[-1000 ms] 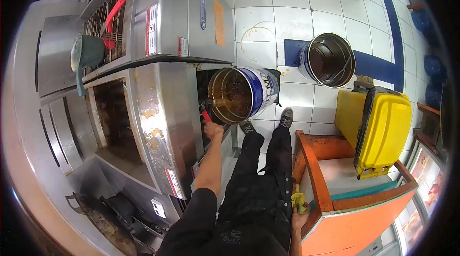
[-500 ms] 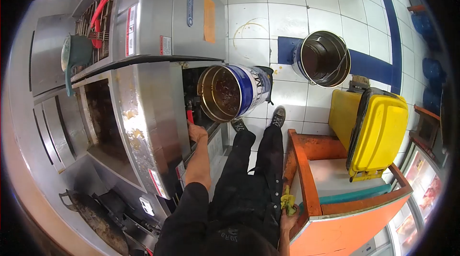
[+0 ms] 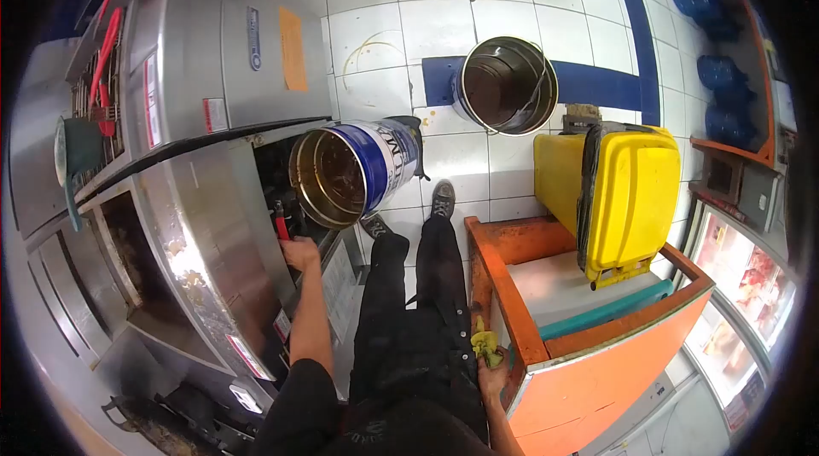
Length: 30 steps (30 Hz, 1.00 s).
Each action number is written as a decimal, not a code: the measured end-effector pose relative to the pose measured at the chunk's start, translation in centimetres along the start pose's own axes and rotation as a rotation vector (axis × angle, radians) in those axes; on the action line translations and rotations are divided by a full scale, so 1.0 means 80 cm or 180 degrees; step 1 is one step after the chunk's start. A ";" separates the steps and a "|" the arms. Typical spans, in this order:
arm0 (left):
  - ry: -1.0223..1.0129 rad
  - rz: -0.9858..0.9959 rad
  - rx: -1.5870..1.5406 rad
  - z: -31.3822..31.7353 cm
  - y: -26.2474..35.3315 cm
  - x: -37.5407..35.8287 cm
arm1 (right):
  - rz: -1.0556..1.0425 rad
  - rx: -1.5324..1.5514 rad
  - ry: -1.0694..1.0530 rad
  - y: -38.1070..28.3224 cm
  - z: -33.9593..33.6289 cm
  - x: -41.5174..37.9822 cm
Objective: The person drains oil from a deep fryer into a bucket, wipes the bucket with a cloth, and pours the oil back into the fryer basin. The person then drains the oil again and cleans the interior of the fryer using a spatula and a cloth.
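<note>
My left hand (image 3: 300,253) is closed round the end of a red handle (image 3: 281,224), inside the opening under a steel fryer cabinet. Close beside it, a blue and white metal bucket (image 3: 375,168) is tilted with its mouth toward the cabinet. Brown residue coats the bucket's inside. My right hand (image 3: 491,377) hangs low at my right side, its fingers closed on a crumpled yellow-green cloth (image 3: 485,345). That cloth is next to the orange-framed counter (image 3: 512,319). What the red handle is fixed to is hidden in the dark opening.
A second bucket (image 3: 474,85) with dark brown contents stands on the tiled floor (image 3: 435,29). To the right is a yellow lidded bin (image 3: 636,200). Upper left, red-handled baskets (image 3: 104,63) and a grey-green scoop (image 3: 75,149) rest on the fryer. Blue bottles (image 3: 725,81) line the far right.
My view has swung, so the surroundings appear further left. My left hand stays on the red handle and my right hand keeps the cloth. The tilted bucket looks much the same.
</note>
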<state>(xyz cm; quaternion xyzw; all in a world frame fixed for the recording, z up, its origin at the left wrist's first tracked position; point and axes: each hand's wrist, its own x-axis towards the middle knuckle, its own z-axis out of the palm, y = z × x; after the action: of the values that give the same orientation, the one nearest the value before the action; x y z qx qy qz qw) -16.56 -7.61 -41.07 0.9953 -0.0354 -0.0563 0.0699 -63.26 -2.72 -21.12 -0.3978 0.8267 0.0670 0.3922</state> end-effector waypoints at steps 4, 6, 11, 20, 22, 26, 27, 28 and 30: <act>-0.0612 0.0915 -0.1363 -0.023 0.038 -0.089 | -0.0190 -0.0152 -0.0053 -0.039 -0.004 -0.002; -0.1618 0.1044 -0.1296 -0.042 0.051 -0.161 | -0.0384 -0.0180 0.0171 -0.044 0.004 0.003; -0.3034 0.0915 -0.2050 -0.092 0.035 -0.275 | -0.0887 0.0431 0.0306 -0.131 0.017 0.003; -0.3391 0.0821 -0.2609 -0.260 0.039 -0.252 | -0.2039 0.0692 -0.1037 -0.276 0.038 -0.095; -0.3160 0.0762 -0.2670 -0.287 0.034 -0.224 | -0.1967 0.0618 -0.1469 -0.290 0.037 -0.119; -0.2887 0.0732 -0.2830 -0.319 0.022 -0.203 | -0.2322 0.0815 -0.1936 -0.316 0.024 -0.162; -0.2837 0.0668 -0.2823 -0.331 0.020 -0.198 | -0.2412 0.0785 -0.1934 -0.317 0.021 -0.166; -0.2783 0.0682 -0.2901 -0.335 0.020 -0.197 | -0.2176 0.0841 -0.2066 -0.314 0.019 -0.162; -0.2498 0.0624 -0.2960 -0.331 0.012 -0.201 | -0.1975 0.1052 -0.2297 -0.307 0.013 -0.163</act>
<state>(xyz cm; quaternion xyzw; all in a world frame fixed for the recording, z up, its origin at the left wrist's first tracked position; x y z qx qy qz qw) -29.45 -3.73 -13.16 0.7578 -0.1216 -0.4212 0.4833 -40.29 -10.93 -7.71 -0.5089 0.4806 -0.0513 0.7123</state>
